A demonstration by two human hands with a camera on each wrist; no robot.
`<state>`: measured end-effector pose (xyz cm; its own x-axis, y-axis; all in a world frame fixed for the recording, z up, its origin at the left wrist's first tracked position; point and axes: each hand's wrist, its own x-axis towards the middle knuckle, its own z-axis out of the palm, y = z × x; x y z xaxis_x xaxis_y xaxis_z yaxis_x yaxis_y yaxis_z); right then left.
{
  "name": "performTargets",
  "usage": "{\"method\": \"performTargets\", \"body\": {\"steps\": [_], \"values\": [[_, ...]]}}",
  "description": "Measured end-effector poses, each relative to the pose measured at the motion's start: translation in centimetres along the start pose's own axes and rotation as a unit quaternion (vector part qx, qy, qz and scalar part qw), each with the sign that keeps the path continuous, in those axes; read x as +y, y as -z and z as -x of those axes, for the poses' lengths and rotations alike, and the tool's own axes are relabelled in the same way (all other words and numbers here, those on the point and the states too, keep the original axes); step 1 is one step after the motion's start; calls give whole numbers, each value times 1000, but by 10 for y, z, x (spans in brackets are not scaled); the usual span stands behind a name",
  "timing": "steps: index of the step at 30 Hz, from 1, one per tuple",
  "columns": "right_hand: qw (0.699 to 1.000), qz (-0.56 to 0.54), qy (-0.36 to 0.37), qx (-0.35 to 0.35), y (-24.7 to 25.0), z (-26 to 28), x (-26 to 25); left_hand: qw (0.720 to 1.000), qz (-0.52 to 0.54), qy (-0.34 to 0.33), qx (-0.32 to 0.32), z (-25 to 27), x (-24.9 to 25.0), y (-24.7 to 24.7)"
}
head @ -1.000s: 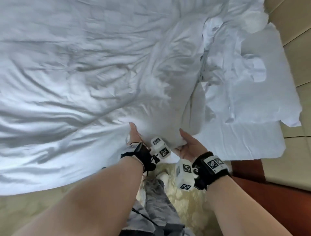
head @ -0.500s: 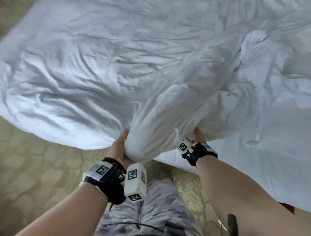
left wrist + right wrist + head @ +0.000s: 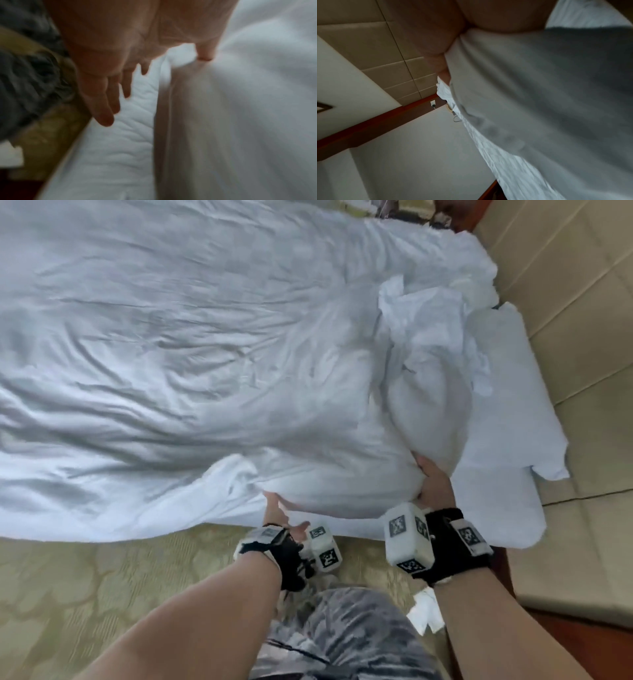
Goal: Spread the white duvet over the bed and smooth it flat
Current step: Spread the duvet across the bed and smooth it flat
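The white duvet [image 3: 178, 364] lies wrinkled across the bed, with a bunched lump [image 3: 424, 392] near the head end on the right. My right hand [image 3: 432, 481] grips the duvet's near edge below that lump, thumb on top and fingers hidden under the cloth. The right wrist view shows my right hand [image 3: 436, 47] pressed against the duvet [image 3: 539, 94]. My left hand [image 3: 277, 506] sits at the duvet's edge further left. In the left wrist view my left hand [image 3: 109, 94] has straight fingers over the mattress sheet [image 3: 120, 148], and only the thumb touches a duvet [image 3: 240, 121] fold.
A white pillow [image 3: 510, 392] lies at the head end against the beige padded headboard [image 3: 568, 302]. Patterned carpet [image 3: 102, 594] runs along the bed's near side, where I stand. A white paper scrap [image 3: 424, 611] lies on the floor by my leg. Dark wood trim [image 3: 582, 642] sits at the lower right.
The bunch of duvet both hands gripped half a second ago now lies lower on the bed. My left hand has let go and opened. My right hand has moved right along the edge.
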<state>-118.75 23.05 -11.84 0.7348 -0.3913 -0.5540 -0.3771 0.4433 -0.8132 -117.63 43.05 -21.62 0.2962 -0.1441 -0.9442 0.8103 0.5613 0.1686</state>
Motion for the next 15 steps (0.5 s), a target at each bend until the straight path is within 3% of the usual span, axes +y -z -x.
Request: {"method": "performTargets", "body": {"steps": [3,8,12,15], "values": [[999,-51,-8,-13,11,2,-7,992,91,-75,-48,12,-1,-21],[973,-137,-116,-147,57,-28,-2,981,114,-157,-9,36,3,-44],[973,-98,-169,-124,92,-53,-7,971,127,-198,42,59,-39,-45],[974,-97,-187,-80,98,-74,-16,958,159,-235,34,63,-67,-34]]}}
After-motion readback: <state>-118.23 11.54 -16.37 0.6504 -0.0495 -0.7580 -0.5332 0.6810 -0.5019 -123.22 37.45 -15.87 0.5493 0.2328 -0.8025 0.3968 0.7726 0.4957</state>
